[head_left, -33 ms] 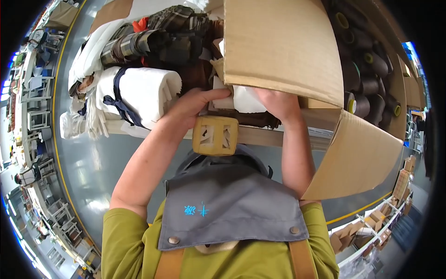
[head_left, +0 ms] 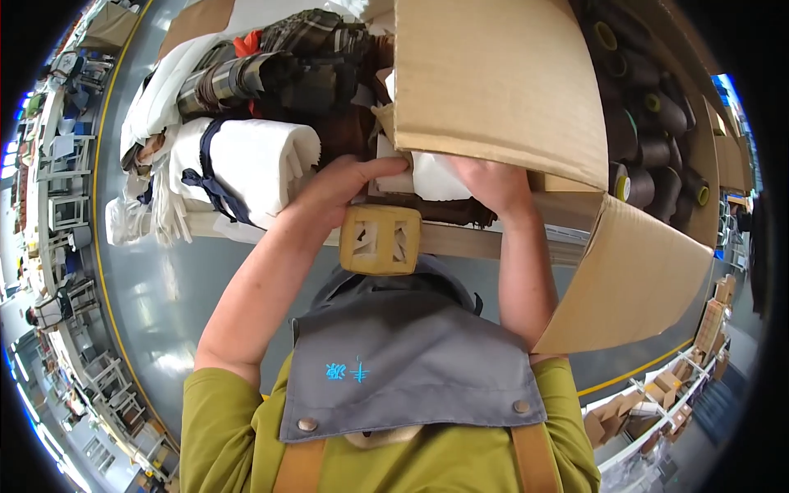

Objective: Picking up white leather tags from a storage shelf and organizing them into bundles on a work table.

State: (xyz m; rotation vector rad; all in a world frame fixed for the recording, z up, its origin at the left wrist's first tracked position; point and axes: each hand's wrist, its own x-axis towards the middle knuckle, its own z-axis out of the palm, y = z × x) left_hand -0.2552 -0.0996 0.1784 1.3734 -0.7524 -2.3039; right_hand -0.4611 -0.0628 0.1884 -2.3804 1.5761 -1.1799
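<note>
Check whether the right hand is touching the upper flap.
Cannot tell. In the head view, the right hand reaches under the upper flap, whose near edge hides the fingertips; neither contact nor gap shows plainly.

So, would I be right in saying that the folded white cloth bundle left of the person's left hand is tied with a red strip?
Not quite: the strip around the folded white cloth bundle left of the person's left hand is navy, as the head view shows.
</note>
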